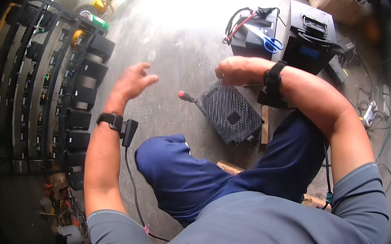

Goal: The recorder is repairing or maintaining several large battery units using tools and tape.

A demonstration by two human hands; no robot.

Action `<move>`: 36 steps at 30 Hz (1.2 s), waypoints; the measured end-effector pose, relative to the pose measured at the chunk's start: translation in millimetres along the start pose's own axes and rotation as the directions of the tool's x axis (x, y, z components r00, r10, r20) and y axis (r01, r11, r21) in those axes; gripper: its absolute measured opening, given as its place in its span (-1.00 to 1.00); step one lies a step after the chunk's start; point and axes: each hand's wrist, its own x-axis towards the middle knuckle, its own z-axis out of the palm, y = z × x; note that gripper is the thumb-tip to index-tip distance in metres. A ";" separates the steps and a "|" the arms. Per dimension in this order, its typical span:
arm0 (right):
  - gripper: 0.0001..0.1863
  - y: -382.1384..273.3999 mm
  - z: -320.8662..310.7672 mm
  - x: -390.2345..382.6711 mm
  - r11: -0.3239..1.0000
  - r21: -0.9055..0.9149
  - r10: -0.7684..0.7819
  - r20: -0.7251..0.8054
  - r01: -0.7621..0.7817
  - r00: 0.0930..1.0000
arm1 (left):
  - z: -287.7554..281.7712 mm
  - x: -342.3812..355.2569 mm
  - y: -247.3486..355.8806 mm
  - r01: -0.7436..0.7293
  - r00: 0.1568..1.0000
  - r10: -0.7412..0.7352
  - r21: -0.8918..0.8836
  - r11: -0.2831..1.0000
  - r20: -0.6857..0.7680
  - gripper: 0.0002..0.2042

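Note:
My left hand (134, 82) is raised over the concrete floor, fingers apart and nothing visible in it. Curled fingers close my right hand (238, 70) just above the far end of a black ribbed box (228, 113); what it holds, if anything, is hidden. The box lies tilted on the floor between my knees, a small dark square on its top face. A screwdriver (185, 95) with a red-tipped handle lies against the box's left edge. Scissors (271, 43) with blue handles rest on a black case (252, 34) beyond my right wrist, beside a red rod-like tool (241, 25).
A rack (48, 81) of dark devices lines the left side. At the right stand a large black-and-grey unit (309, 37), cardboard (339, 4) and a white plug (369, 112) among loose cables. Wood pieces (264, 123) lie near my right leg.

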 end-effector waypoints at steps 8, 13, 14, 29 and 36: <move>-0.70 -20.4 -9.0 -8.0 0.996 0.006 0.084 -0.117 -0.083 0.990 | 88.2 -28.4 39.2 0.189 0.982 -0.189 0.043 0.981 0.000 -0.36; -0.72 -25.0 -14.4 -25.3 0.996 0.043 0.084 -0.130 -0.079 0.988 | 145.0 -27.7 15.8 0.255 0.960 -0.263 -0.089 0.963 -0.096 -0.30; -0.73 -20.7 -9.3 -31.8 0.986 0.137 0.115 -0.132 -0.097 0.985 | 150.0 -24.1 15.1 0.249 0.958 -0.257 -0.080 0.965 -0.129 -0.31; -0.72 -9.0 -9.7 -68.6 0.779 0.559 0.232 0.165 -0.285 0.959 | 148.5 -1.9 -2.6 -0.220 0.974 0.225 -0.309 0.925 -0.020 -0.69; -0.67 11.8 28.4 -62.3 0.711 0.628 0.198 0.254 -0.317 0.947 | 172.5 -11.0 4.3 0.038 0.998 -0.050 -0.297 0.954 -0.036 -0.61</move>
